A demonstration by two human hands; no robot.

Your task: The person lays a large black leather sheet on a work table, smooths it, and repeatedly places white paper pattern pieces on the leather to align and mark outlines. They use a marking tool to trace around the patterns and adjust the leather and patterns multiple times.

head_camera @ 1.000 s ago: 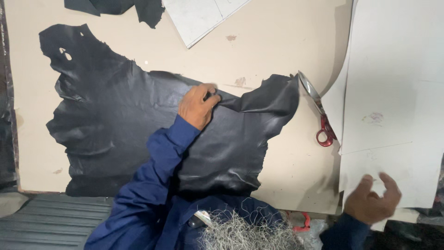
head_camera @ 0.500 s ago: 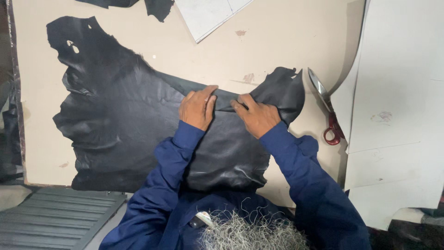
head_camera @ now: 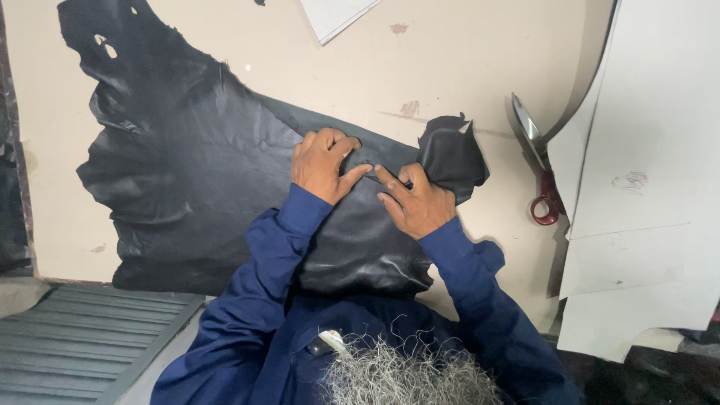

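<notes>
A large black leather hide (head_camera: pixel 187 172) lies spread on a beige tabletop (head_camera: pixel 480 67), its right end bunched and folded over (head_camera: pixel 450 154). My left hand (head_camera: pixel 321 161) grips a ridge of the leather near the middle, with the fingers curled over the fold. Just to its right, my right hand (head_camera: pixel 416 201) presses and pinches the same fold, fingertips almost touching the left hand. Blue sleeves (head_camera: pixel 277 247) cover both arms. The lower part of the hide drapes toward my body.
Scissors with red handles (head_camera: pixel 538 169) lie right of the hide, blades pointing away. Large white card sheets (head_camera: pixel 645 187) overlap the table's right side. A white sheet corner (head_camera: pixel 334 15) sits at the top edge. A grey slatted panel (head_camera: pixel 75 337) is at lower left.
My right hand came from the white sheets at lower right onto the leather beside my left hand. The hide's right end has been drawn in and bunched up.
</notes>
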